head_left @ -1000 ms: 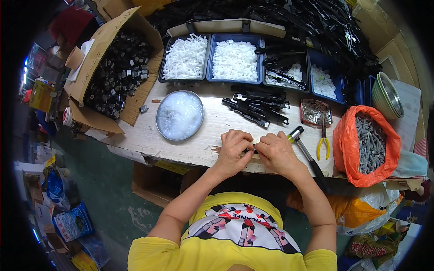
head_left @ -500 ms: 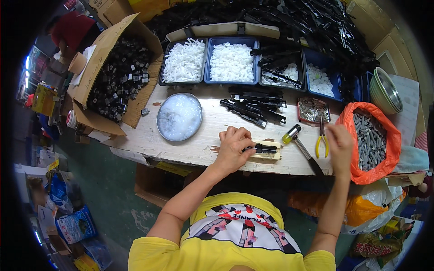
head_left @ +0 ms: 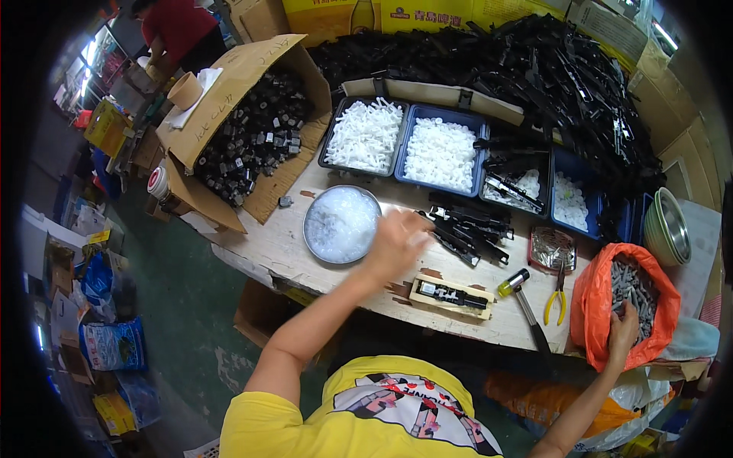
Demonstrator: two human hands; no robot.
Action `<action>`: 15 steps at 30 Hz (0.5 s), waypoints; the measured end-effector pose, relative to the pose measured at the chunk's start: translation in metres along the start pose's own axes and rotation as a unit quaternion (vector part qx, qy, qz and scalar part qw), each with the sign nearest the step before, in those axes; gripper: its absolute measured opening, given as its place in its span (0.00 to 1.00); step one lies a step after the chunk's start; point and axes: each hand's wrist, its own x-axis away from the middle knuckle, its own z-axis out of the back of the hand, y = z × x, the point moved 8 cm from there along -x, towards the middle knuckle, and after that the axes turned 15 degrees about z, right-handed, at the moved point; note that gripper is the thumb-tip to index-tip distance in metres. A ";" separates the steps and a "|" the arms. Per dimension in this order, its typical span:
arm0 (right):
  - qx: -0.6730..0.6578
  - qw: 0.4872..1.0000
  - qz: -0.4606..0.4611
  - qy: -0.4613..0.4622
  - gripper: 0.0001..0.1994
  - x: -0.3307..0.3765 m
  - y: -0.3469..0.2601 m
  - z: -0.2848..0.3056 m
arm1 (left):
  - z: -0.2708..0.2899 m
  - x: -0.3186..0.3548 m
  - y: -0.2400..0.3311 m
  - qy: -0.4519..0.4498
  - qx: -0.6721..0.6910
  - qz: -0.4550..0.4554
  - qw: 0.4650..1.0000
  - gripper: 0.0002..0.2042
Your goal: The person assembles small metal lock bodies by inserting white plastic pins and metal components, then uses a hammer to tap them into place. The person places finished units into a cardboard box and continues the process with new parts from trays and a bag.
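My left hand [head_left: 398, 243], smeared by motion, is over the table between a round dish of whitish gel [head_left: 341, 224] and a small pile of black plastic assemblies [head_left: 466, 229]. Whether it holds anything does not show. Below it, a cream block fixture [head_left: 482, 311] has a black part [head_left: 456, 295] lying in its slot, with no hand on it. My right hand [head_left: 624, 328] reaches over the near rim of an orange plastic bag [head_left: 594, 305], its fingers at the grey parts [head_left: 630, 286] inside. Those fingers are partly hidden.
A hammer [head_left: 527, 309] and yellow-handled pliers [head_left: 557, 301] lie right of the fixture, near a red tray of small metal pins [head_left: 551, 248]. Bins of white parts [head_left: 440, 153] stand behind. An open carton of black pieces [head_left: 248, 145] is at left; stacked bowls [head_left: 668, 229] at right.
My left hand has let go of the black part in the fixture and moved up toward the black pile. My right hand has gone from beside the pliers to the orange bag. The view has shifted.
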 end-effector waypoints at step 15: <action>-0.199 0.977 -0.053 0.054 0.16 -0.015 -0.009 -0.003 | 0.046 -0.164 -0.125 0.101 -0.166 0.177 0.965 0.10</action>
